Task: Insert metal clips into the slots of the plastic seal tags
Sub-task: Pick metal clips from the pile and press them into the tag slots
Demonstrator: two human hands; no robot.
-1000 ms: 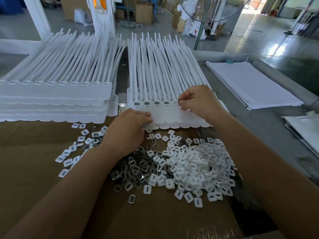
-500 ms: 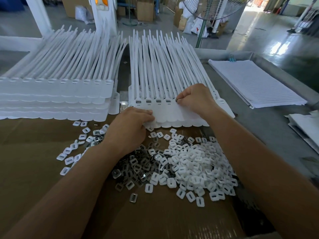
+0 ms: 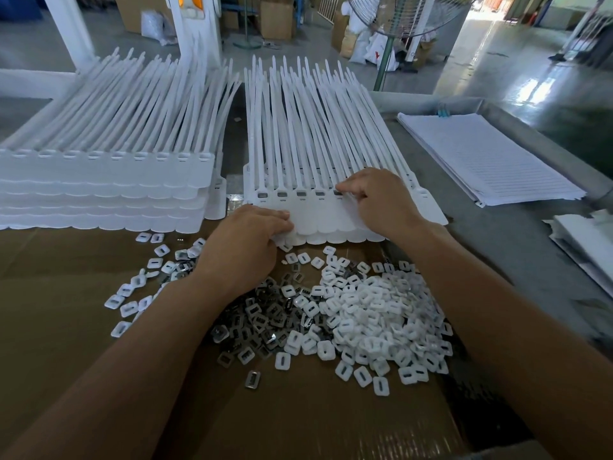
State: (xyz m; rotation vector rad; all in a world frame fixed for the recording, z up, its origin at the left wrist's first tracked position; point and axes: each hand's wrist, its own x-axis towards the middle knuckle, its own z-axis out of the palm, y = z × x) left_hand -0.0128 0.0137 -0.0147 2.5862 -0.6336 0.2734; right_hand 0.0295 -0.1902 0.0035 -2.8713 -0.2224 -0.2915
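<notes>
Grey metal bench [image 3: 497,247] runs across a workshop floor, with a sheet of brown cardboard [image 3: 66,310] laid over its near part. On the cardboard lies a loose heap of clips [image 3: 365,313]: small squarish pieces, each with a slot through the middle. Most on the right show white and a darker, shiny metal patch sits to the left of the heap.

Just beyond the heap lies a stack of tags [image 3: 298,144], white plastic, moulded side by side in flat sheets. Their long thin tails point away and their broad flat heads with scalloped ends face the person. Along the top sheet runs a row of small rectangular slots, and the four on the left show grey inserts.

The left hand [image 3: 245,250] lies on the near edge of the tags, fingers curled over the heads and holding them. The right hand [image 3: 381,200] is curled, thumb and forefinger pinching a clip [image 3: 338,193] at the fifth slot, where only a dark sliver of it shows.

A second, taller stack [image 3: 116,144] of the same sheets stands to the left, a pile of paper [image 3: 481,154] to the right, and a fan [image 3: 408,14] behind.
</notes>
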